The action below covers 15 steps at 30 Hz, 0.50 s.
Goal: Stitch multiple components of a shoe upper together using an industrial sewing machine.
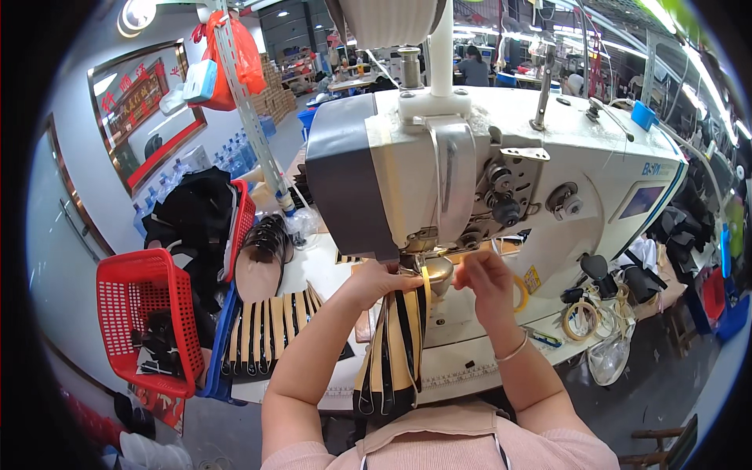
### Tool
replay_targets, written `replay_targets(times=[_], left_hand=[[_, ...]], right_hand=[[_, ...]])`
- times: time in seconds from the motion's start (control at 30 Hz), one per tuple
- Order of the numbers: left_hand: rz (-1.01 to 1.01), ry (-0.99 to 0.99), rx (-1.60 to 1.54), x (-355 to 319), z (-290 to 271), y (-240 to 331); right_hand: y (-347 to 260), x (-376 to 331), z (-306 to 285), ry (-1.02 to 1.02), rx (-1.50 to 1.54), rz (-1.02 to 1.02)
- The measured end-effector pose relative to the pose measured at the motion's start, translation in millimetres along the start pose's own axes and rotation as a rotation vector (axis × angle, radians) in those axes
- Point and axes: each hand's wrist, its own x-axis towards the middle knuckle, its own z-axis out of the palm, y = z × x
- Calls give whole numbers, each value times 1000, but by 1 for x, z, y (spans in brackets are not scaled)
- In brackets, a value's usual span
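Observation:
Under the head of a white and dark-grey sewing machine (376, 172), my left hand (374, 283) grips the far end of a fan of tan and black strips (388, 352). The strips hang toward me over the table's front edge. A narrow yellow tape (425, 286) runs down beside my left fingertips, near the needle area. My right hand (483, 282) is raised just right of the shiny metal post (440, 274), its fingers pinched together. Whatever may be between those fingers is too small to make out. The needle itself is mostly hidden.
More tan and black strips (270, 333) lie on the table at left, near stacked shiny black-and-tan pieces (262, 266). A red basket (188, 321) stands farther left. Tape rolls (580, 321) and a cutter (544, 338) sit at right.

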Motion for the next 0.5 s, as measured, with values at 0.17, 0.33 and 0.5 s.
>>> replay_targets(times=[0.17,0.33,0.5], left_hand=[[22,-32,-122,5,2,-7],[94,-53,-138,1,1,-1],[107,-73,-134,-5,0,3]], right_hand=[[32,-28,-8,-219,-300,245],[29,-33,4,-328,-147,337],[29,-33,5,-330,-123,357]])
